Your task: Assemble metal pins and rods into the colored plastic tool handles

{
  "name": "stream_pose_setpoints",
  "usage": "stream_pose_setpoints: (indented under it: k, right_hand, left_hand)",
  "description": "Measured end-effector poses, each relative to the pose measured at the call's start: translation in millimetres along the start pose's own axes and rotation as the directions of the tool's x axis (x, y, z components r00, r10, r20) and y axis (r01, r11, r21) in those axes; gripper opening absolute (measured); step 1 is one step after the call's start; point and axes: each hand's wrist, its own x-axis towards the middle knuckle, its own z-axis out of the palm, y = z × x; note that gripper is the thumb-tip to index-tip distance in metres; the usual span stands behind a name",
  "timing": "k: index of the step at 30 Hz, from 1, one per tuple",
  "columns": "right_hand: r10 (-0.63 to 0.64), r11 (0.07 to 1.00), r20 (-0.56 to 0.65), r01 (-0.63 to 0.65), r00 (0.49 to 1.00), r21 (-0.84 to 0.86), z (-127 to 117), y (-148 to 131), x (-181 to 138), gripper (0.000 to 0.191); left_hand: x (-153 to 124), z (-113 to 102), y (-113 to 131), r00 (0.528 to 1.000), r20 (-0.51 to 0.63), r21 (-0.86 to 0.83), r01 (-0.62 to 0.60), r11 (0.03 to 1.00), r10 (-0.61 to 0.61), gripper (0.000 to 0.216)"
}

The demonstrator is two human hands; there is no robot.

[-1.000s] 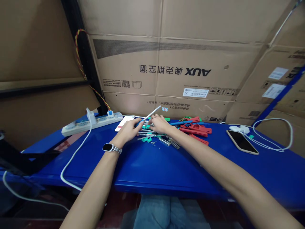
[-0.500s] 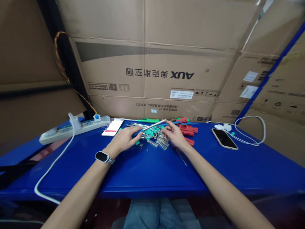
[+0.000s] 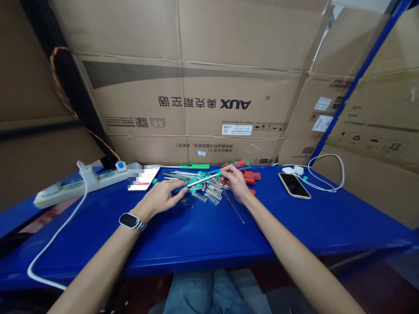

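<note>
A heap of small screwdrivers and tool parts (image 3: 204,187), some with clear handles, some green, lies on the blue table (image 3: 209,235). My left hand (image 3: 162,198), smartwatch on its wrist, pinches one end of a thin metal rod with a blue handle (image 3: 203,179). My right hand (image 3: 233,182) closes its fingers on the rod's far end, right above the heap. A thin screwdriver (image 3: 235,208) lies loose just in front of my right wrist.
Red tool handles (image 3: 250,175) and a green-handled tool (image 3: 193,166) lie behind the heap. A phone (image 3: 293,185) with white cable (image 3: 327,179) sits right. A card (image 3: 142,179), power strip (image 3: 81,181) and its cord are left. Cardboard boxes (image 3: 203,100) wall the back.
The rod, tilted up a second ago, has come down nearly level over the heap. My right hand moved from beside the left to the rod's far end. The view shifted right.
</note>
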Motion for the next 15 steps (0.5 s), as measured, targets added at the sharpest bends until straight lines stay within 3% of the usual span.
stream_pose_setpoints:
  k: [10, 15]
  right_hand:
    - [-0.055, 0.998, 0.067, 0.055, 0.996, 0.002, -3.0, -1.9, -0.6, 0.043]
    - [-0.019, 1.0, 0.146, 0.02, 0.989, -0.006, 6.7, -1.1, -6.4, 0.04]
  left_hand:
    - [-2.3, -0.5, 8.4, 0.998, 0.057, 0.116, 0.014, 0.993, -0.021, 0.04]
    - [1.0, 5.5, 10.8, 0.996, 0.078, 0.063, -0.036, 0.997, 0.031, 0.037]
